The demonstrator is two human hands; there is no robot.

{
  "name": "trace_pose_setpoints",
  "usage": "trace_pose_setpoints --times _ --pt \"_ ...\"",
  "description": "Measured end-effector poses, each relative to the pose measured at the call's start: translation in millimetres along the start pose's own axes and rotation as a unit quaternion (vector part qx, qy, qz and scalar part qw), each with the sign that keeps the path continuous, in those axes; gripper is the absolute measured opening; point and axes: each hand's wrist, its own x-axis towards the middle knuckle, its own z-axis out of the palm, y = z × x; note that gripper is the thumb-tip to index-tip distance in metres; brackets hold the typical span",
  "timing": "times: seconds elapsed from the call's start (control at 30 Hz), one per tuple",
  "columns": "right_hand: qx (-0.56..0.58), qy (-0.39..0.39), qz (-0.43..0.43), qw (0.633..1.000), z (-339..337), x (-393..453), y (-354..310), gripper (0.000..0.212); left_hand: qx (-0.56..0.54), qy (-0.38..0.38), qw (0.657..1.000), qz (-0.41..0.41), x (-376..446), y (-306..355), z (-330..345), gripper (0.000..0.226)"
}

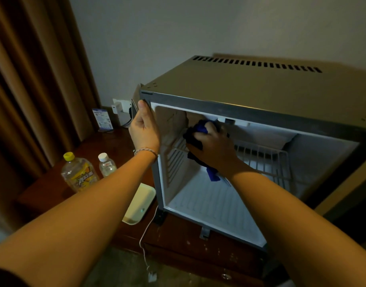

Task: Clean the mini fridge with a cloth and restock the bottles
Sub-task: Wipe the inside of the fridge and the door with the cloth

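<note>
A dark wooden cabinet top [107, 141] carries the mini fridge [260, 83]. Left of the fridge stand a yellow-capped bottle [78, 172] and a smaller white-capped bottle [107, 165], with a pale tray [139, 204] just beside the fridge's front corner and a blue card [102, 120] farther back

Two bare forearms in view, no sleeves down to the wrists. Left hand [144, 129]: thin braided bracelet [146, 151], pale cord, sits just below the hand at the wrist. Right hand [214, 145]: nothing worn, no rings seen. Dark fabric edge at the left upper arm, bottom-left corner.
</note>
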Motion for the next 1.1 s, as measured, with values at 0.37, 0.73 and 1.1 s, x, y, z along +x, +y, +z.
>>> trace_pose_setpoints --times 0.37,0.73,1.1 --pt "0.002 -0.004 0.097 0.995 -31.6 -40.5 21.1 0.032 -0.039 -0.063 0.992 -0.103 -16.0 -9.2 -9.9 0.052" --pt "-0.034 -0.008 0.210 0.977 -48.9 -64.8 37.6 0.067 -0.024 -0.035 0.997 -0.071 -19.5 -11.0 -7.7 0.052" --pt "0.017 -0.014 0.152 0.988 -6.9 -22.4 25.1 0.051 -0.009 -0.009 0.997 -0.079 -18.0 -17.4 -2.0 0.050"
